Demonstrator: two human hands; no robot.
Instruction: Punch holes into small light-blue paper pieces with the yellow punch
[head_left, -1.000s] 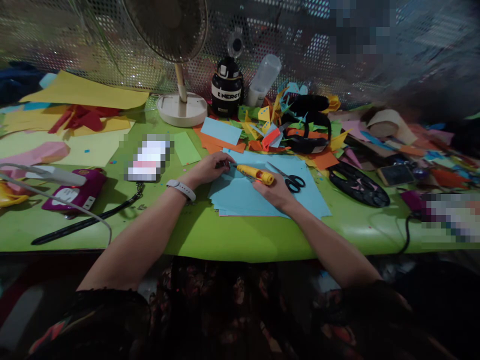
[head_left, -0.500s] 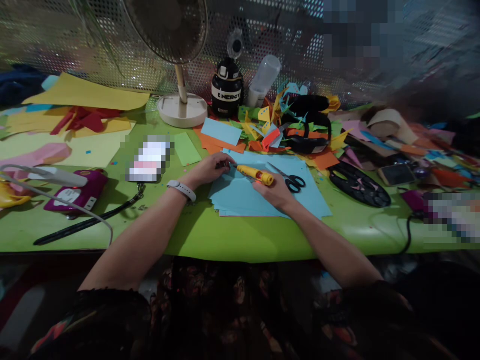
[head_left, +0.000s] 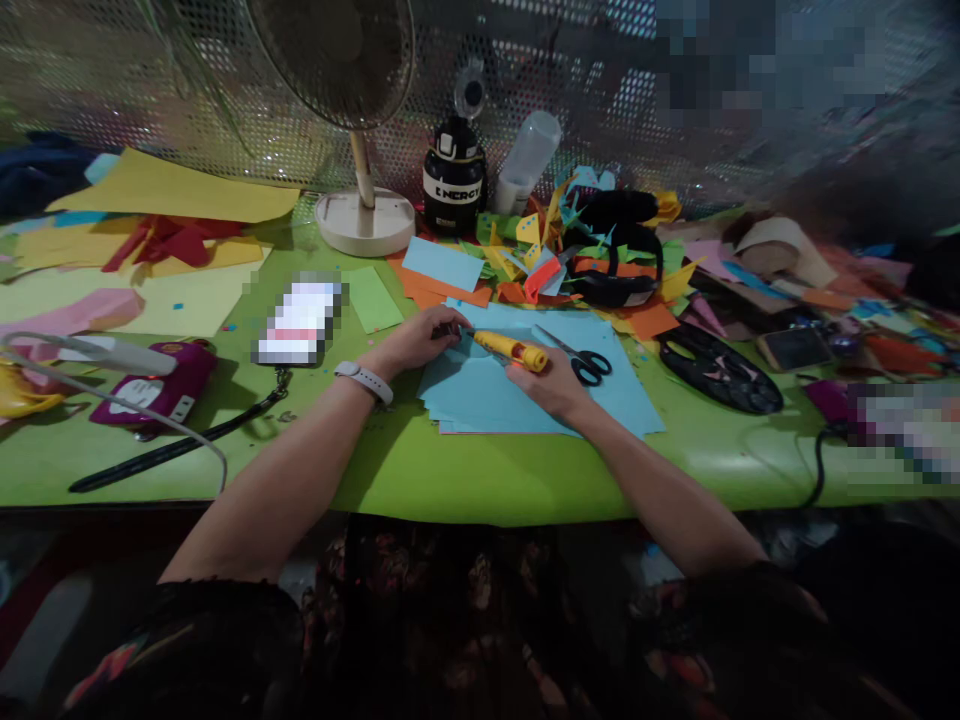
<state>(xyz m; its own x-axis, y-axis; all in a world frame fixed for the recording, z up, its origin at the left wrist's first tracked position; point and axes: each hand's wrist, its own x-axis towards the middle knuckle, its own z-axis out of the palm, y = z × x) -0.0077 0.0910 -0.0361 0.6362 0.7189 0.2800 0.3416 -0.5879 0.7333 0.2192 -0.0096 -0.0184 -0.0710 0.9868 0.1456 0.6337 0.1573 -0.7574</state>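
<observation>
In my right hand (head_left: 551, 385) is a yellow utility knife (head_left: 511, 350), its thin tip directed left and away from me. My left hand (head_left: 424, 338), with a pale band on the wrist, has its fingers bent together by that tip at the upper left of the blue paper sheets (head_left: 600, 400). What those fingertips pinch is hidden. The sheets lie stacked a little unevenly under both hands. Black-handled scissors (head_left: 591, 367) rest on the stack, just right of the knife.
Coloured paper scraps (head_left: 525, 255) heap behind the stack, with a black bottle (head_left: 454, 185) and a fan (head_left: 365, 220) further back. A phone (head_left: 298, 318) and a purple box (head_left: 154, 385) lie left. At right sits a black perforated tray (head_left: 720, 370).
</observation>
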